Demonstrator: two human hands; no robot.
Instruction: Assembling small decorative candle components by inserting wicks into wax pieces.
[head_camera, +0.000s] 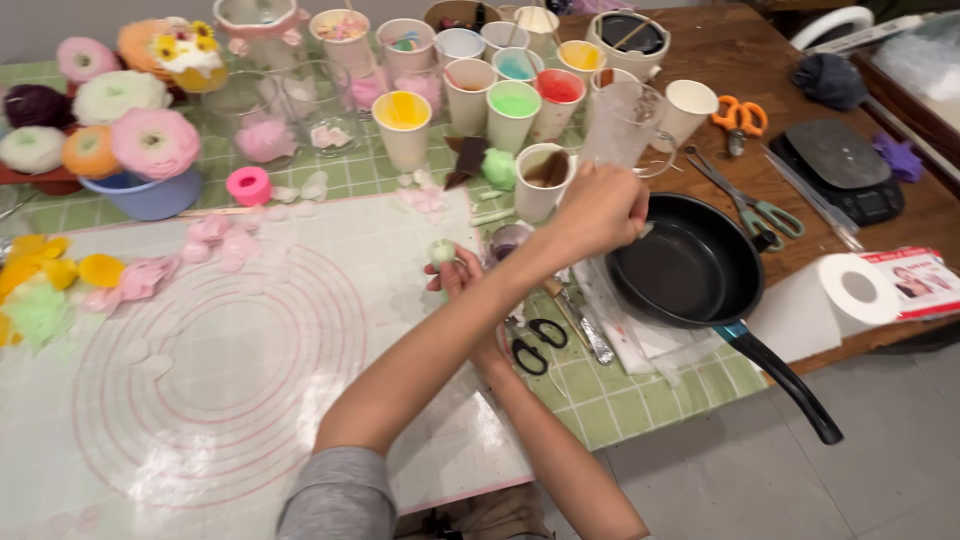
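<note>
Left edge of worktop: finished paper-like flowers (155, 142) in pink, orange and white, plus loose yellow and pink petals (135, 278). Pink roll of tape (249, 186) sits just beside them. Big white silicone mat (220, 370) with pink ring marks covers the green checked cloth (610, 400).

My arms are crossed. Right grip (462, 282) is over the mat's right edge, fingers pinched narrow on a small pale bud (442, 250), held upright above the fingertips. That's the piece in hand, and it's off the mat, touching nothing else.

Black-handled scissors (535, 343) lie just right of that wrist. Behind, a cluster of paper cups (513, 112) with yellow, green, red and blue fill, and one cup with brown fill (543, 180) nearest me.

Left grip (600, 210) reaches over the right arm, closed in a fist at the rim of the black frying pan (690, 265). It's holding something thin, but I can't tell what. A clear plastic jug (628, 122) is right behind the knuckles.

Further right: green-handled scissors (762, 212), orange scissors (740, 116), paper towel roll (845, 298), black kitchen scale (845, 170).

My read on doing this well:
- keep the bud pinch light, since it looks soft and would crush
- keep the left fist over the pan so any drips land inside
- the crossed arms crowd the bud, so watch the forearm doesn't knock it
- mind the pan handle hanging off the worktop edge
</note>
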